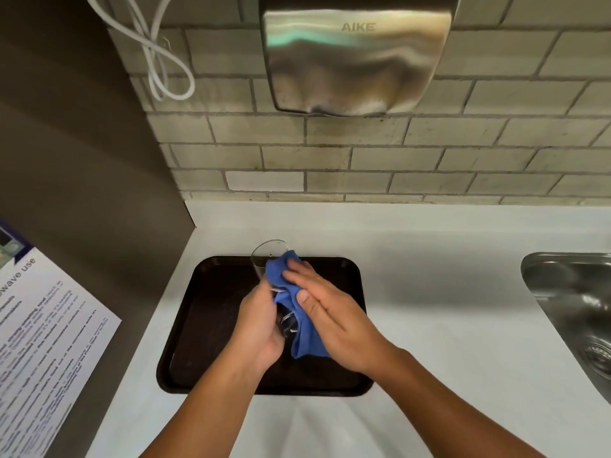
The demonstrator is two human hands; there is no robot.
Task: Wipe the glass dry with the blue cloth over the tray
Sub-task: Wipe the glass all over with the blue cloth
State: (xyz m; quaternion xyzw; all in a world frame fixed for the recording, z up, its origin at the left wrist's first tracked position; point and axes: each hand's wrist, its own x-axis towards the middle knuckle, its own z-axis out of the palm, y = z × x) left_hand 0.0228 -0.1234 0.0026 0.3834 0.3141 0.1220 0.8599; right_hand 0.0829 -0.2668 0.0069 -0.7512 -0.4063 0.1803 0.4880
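Observation:
A clear drinking glass (264, 259) is held tilted above the dark brown tray (205, 325), its rim pointing away from me. My left hand (258, 328) grips the glass around its lower part and base. My right hand (327, 312) presses the blue cloth (281, 269) flat against the right side of the glass, fingers stretched out over the cloth. The cloth wraps the glass from near the rim down past the base, where a loose end (309, 345) hangs. Much of the glass is hidden by cloth and hands.
The tray lies on a white counter (429, 292) against a tiled wall. A steel sink (575, 309) sits at the right edge. A metal hand dryer (357, 54) hangs on the wall above. A brown panel with a printed notice (49, 325) stands at the left.

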